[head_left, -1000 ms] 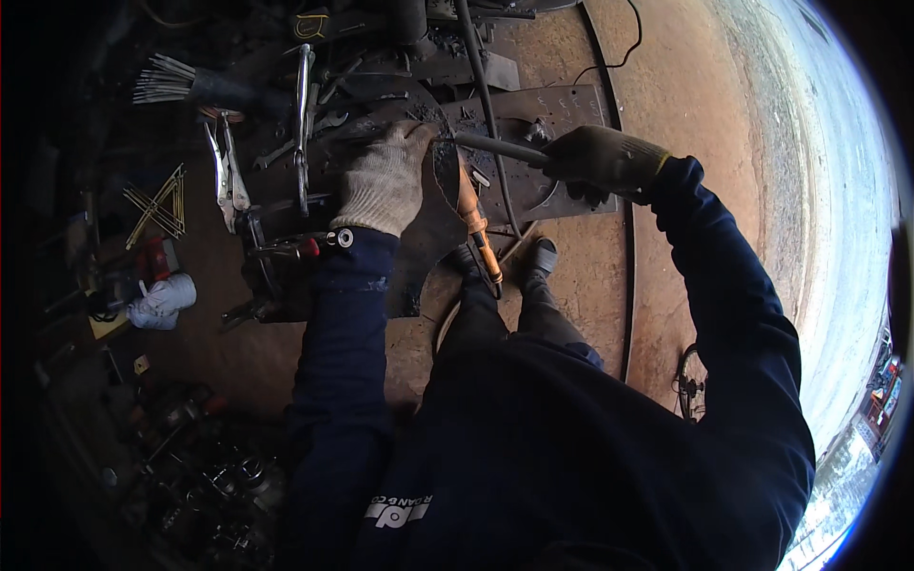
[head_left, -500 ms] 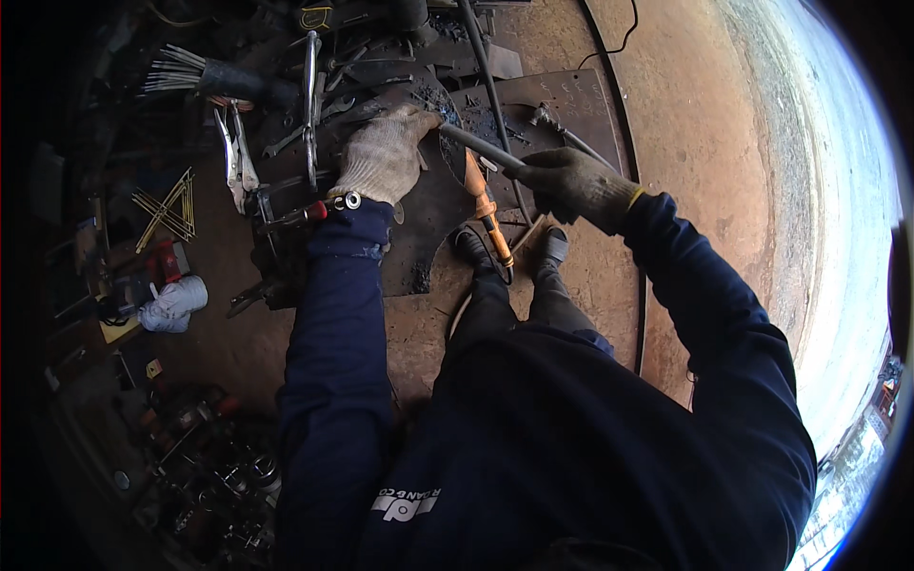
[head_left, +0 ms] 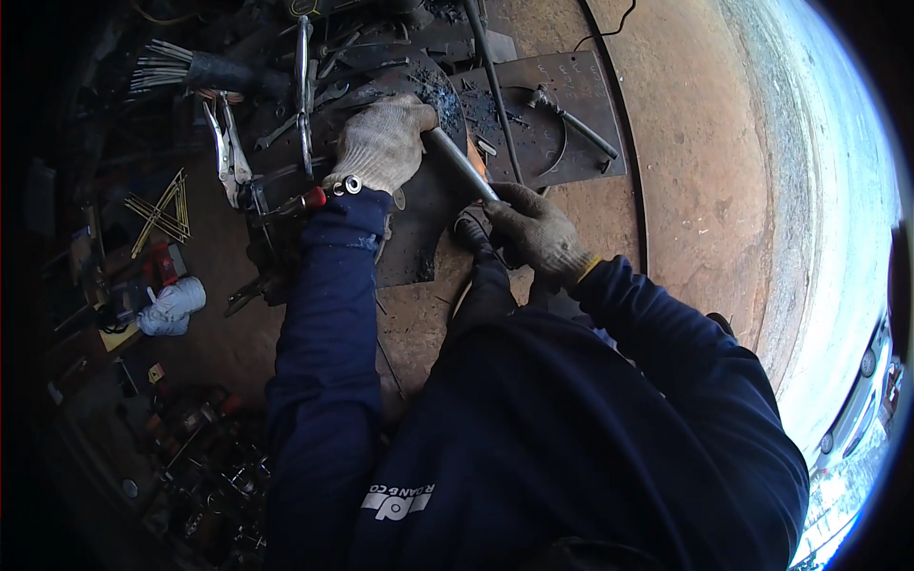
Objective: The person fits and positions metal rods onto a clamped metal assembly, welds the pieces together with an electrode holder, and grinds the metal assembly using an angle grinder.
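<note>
A grey metal pipe (head_left: 461, 166) slants between my gloved hands above a dark steel plate (head_left: 409, 257). My left hand (head_left: 386, 143) is closed around its far end, where the glove hides the fingers and what the pipe meets. Nearer to me, my right hand (head_left: 543, 230) wraps the pipe's other end. An orange tool (head_left: 475, 155) shows only in part behind the pipe. At my left wrist are a red-handled tool (head_left: 312, 198) and a small shiny metal ring (head_left: 353, 185).
Locking pliers (head_left: 228, 147), a bundle of rods (head_left: 162, 71) and a spanner (head_left: 276, 133) lie to the left. A hammer (head_left: 576, 128) rests on the plate at right. A dark bar (head_left: 495, 90) crosses behind the pipe. My shoe (head_left: 471, 228) is close below; a cable (head_left: 624, 143) runs along the floor.
My right hand has swung the pipe's near end left and toward my body. My left hand stays at the far end. The hammer is now uncovered, while the orange tool is mostly hidden.
</note>
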Motion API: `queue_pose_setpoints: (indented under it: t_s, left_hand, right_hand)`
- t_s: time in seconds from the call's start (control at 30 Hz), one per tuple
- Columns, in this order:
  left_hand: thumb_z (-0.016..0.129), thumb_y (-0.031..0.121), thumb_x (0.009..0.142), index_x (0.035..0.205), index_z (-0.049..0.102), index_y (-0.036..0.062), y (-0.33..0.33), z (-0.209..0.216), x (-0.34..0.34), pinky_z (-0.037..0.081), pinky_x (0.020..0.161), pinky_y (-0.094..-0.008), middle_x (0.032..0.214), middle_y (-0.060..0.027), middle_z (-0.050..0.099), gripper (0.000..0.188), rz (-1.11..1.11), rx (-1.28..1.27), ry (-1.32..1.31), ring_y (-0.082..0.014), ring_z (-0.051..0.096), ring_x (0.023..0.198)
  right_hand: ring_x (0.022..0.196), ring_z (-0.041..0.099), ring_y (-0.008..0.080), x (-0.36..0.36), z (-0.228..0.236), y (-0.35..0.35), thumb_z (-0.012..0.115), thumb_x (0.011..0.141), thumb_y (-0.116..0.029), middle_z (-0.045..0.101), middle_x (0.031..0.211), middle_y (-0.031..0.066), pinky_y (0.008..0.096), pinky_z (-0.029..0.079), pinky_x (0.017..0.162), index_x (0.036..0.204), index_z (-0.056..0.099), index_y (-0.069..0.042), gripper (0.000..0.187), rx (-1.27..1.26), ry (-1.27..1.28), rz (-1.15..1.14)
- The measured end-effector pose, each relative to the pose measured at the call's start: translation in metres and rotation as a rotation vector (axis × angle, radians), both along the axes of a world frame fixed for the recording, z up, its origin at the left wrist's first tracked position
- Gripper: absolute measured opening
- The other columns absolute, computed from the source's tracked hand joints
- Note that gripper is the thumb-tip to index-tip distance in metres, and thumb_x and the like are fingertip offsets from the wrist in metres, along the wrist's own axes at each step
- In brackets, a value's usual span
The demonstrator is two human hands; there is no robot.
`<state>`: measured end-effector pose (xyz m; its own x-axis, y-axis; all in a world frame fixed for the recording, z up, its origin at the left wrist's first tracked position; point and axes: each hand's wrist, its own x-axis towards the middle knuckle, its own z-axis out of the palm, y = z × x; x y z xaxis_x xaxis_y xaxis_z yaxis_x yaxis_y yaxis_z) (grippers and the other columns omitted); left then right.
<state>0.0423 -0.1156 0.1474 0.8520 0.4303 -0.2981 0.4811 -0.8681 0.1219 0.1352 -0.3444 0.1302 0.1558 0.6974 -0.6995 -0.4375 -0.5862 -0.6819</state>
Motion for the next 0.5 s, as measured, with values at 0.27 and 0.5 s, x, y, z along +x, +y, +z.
queue_pose_setpoints:
  t_s: [0.27, 0.5]
  left_hand:
    - [0.069, 0.016, 0.088, 0.113, 0.071, 0.0174, 0.000, -0.003, -0.003, 0.056, 0.094, -0.0433, 0.114, -0.0059, 0.066, 0.025, -0.024, 0.007, -0.054, -0.0288, 0.065, 0.113]
    - [0.068, 0.014, 0.088, 0.112, 0.072, 0.0189, 0.012, -0.012, -0.006, 0.056, 0.094, -0.0430, 0.113, -0.0050, 0.067, 0.025, -0.024, 0.003, -0.038, -0.0285, 0.066, 0.111]
  right_hand:
    - [0.066, 0.058, 0.0066, 0.029, -0.022, -0.003, 0.055, 0.106, -0.028, 0.064, 0.086, 0.0021, 0.0236, 0.049, 0.056, 0.141, 0.053, 0.000, 0.045, 0.021, 0.193, 0.035]
    - [0.071, 0.063, 0.0083, 0.012, -0.026, 0.001, 0.057, 0.105, -0.029, 0.064, 0.086, 0.0005, 0.0220, 0.052, 0.058, 0.147, 0.048, -0.002, 0.051, 0.093, 0.290, 0.047]
